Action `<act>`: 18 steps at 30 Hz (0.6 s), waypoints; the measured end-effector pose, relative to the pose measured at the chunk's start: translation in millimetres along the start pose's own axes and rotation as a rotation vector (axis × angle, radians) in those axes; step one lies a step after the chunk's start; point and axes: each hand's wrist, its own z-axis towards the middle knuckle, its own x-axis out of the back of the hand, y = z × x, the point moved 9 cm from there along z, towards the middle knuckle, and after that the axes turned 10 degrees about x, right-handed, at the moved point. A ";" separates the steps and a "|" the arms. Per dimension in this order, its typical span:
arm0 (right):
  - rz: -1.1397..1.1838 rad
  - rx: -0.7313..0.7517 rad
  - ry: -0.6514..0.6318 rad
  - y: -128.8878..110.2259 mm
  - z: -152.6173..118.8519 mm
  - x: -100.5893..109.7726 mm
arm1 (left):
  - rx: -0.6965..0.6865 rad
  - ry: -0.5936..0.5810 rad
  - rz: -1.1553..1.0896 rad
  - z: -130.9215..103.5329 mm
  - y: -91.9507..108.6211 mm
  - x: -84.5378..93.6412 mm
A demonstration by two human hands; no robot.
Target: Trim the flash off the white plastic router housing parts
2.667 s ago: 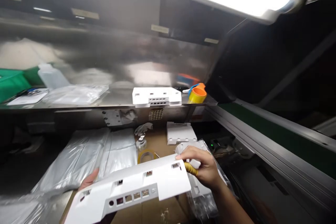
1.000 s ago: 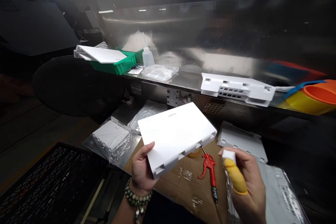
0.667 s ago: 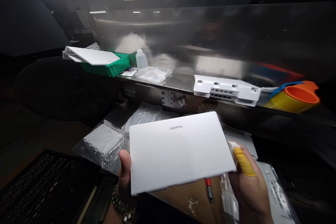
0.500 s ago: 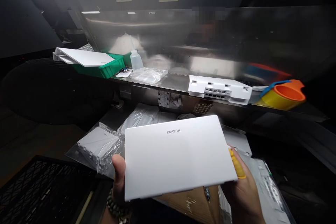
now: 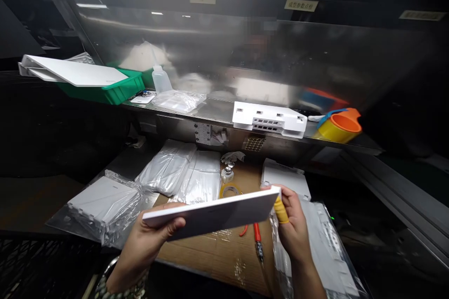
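Panel (image 5: 217,215) tilted, held w/ L hand (image 5: 149,236), R hand (image 5: 294,222)

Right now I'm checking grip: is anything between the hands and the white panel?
A yellow cover on the right hand sits between its thumb and the white panel; nothing visible separates the left hand from it.

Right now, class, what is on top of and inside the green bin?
White panels lie across the green bin, jutting past its left end. Some inner wall shows at the right; the panels hide the rest.
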 end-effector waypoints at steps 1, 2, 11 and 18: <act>-0.004 0.004 0.031 -3.2 0.2 3.2 | -0.107 -0.053 0.092 -3.2 12.2 -7.3; 0.030 -0.028 0.042 -4.2 -0.5 3.5 | -0.209 -0.128 0.170 -7.2 22.6 -16.3; 0.351 -0.330 0.020 6.3 -16.5 -14.5 | -0.419 -0.434 0.272 -13.0 33.4 -42.6; 0.343 -0.337 0.034 8.6 -16.0 -15.4 | -0.440 -0.439 0.255 -12.7 34.0 -40.2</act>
